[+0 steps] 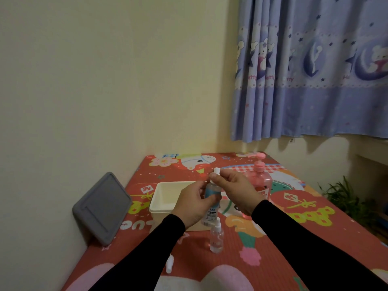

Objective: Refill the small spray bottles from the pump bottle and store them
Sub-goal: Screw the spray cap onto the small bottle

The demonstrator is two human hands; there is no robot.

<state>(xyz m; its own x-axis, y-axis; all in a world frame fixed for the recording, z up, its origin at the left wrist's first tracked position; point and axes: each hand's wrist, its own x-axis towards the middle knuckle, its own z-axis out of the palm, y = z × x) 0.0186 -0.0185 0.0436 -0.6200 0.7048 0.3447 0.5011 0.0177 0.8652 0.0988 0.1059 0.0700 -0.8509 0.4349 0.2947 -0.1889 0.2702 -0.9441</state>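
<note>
My left hand (192, 201) is curling its fingers around the body of a small labelled spray bottle (211, 203), holding it upright above the mat (283, 248). My right hand (233, 189) is pinching the bottle's white spray cap (216, 171) between thumb and forefinger, with the other fingers folding in loosely. Both forearms, in black sleeves, are reaching in from the near edge and meeting at the centre, wrists angling toward each other.

A second, clear spray bottle (216, 238) is standing upright on the mat just near of the held bottle, apart from both hands. A white cap-like piece (169, 264) is lying on the mat beneath my left forearm. The pink pump bottle (260, 177) is standing to the far right, partly hidden behind my right hand. A cream storage box (165, 198) is sitting open behind my left hand. A grey lid (102, 207) is leaning against the wall on the left.
</note>
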